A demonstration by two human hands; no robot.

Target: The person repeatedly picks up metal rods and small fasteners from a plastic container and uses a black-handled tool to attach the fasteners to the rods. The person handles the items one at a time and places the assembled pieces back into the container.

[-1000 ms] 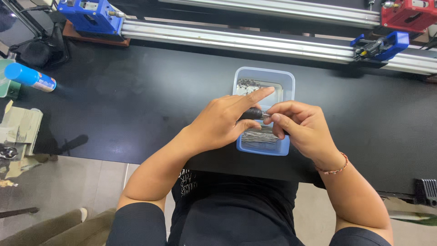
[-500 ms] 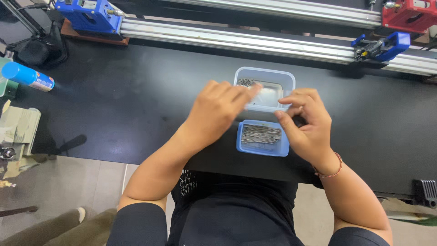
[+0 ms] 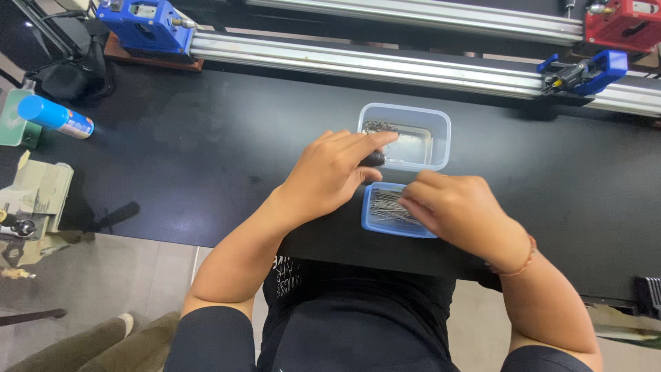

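Your left hand [image 3: 330,172] closes around a small dark tool [image 3: 373,159], its tip pointing right toward the clear tub [image 3: 441,134]. Your right hand [image 3: 458,210] pinches thin metal pins [image 3: 387,205] lying left-right in the blue lid [image 3: 368,219], near the counter's [image 3: 172,158] front edge.

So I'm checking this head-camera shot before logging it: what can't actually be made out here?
- What the left hand grips: only a dark tip shows past the fingers.
- The right hand fingertips and whatever they pinch: hidden by the hand's own back.
- The thin metal pieces in the blue lid: too fine to identify; partly covered by the right hand.
- The small heap in the clear tub: too small.
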